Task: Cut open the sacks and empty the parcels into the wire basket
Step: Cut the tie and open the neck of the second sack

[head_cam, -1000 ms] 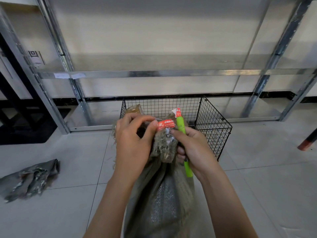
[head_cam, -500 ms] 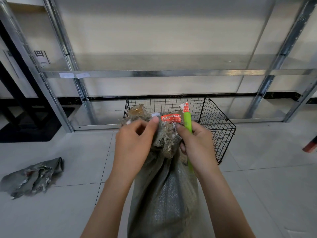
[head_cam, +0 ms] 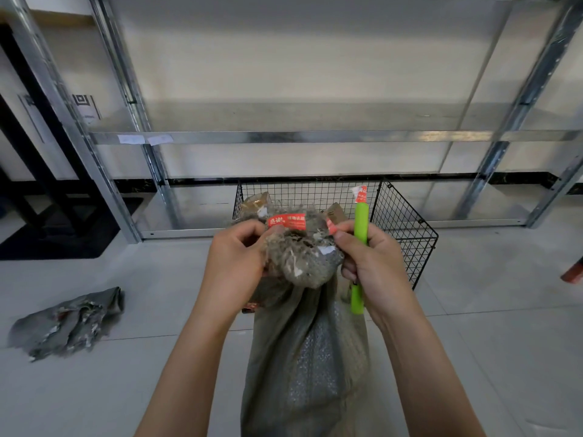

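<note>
Tape, red with white print, now stretches across the bunched neck of the sack; a second ago it sat crumpled in a small knot between the two hands. Both hands have drawn apart along it. The left hand, at centre frame, grips the frayed grey neck with its fingers curled and its thumb at the tape's left end. The right hand pinches the tape's right end between thumb and forefinger. Its other fingers are curled round a green cutter, which stands upright with a scrap of tape stuck at its tip. Whether the blade is out cannot be told.

The sack hangs from this grip down the lower middle of the frame, just in front of the wire basket. The basket stands on the floor by the metal shelving. A brown parcel shows inside the basket, above the left hand. A crumpled empty sack lies at the lower left.

The seal looks to be loosening, yet the mouth is not open and nothing from this sack has gone into the basket. Freeing the tape probably comes next, and the cutter is close to the left fingers.
</note>
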